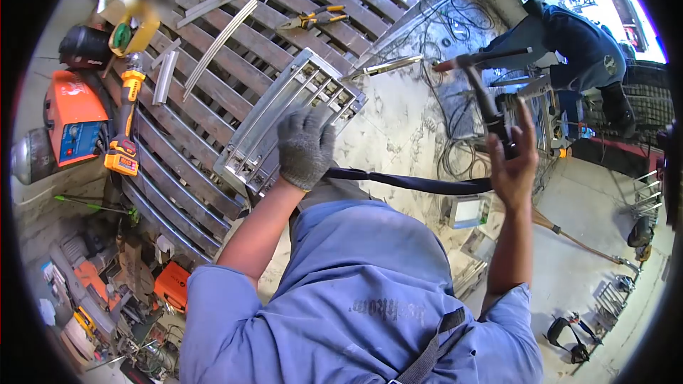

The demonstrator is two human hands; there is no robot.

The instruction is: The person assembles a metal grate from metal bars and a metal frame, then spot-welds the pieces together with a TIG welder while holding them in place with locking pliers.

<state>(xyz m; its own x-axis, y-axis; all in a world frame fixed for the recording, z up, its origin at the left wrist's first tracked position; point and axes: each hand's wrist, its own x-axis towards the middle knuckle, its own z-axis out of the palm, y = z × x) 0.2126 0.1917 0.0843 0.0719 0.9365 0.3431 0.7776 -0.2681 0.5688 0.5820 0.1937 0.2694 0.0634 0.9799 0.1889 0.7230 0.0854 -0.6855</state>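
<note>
My left hand [306,146], in a grey knit glove, lies over a rectangular metal frame [274,103] with parallel bars. Its fingers are extended, and the palm side is hidden. The frame rests on a slatted metal table [235,46]. Bare and raised to the right, my right hand [514,171] grips the handle of a welding torch [487,103], its pale nozzle pointing left, apart from the frame. A black sleeved cable [420,184] crosses in front of my waist. Near the frame's upper right corner is a shiny metal bar [388,66].
Pliers [313,18], thin metal rods [224,43] and a yellow cordless tool [128,114] lie on the table. An orange machine [75,121] stands at left. Cables [455,128] trail over the floor. Another person [583,43] bends over at upper right.
</note>
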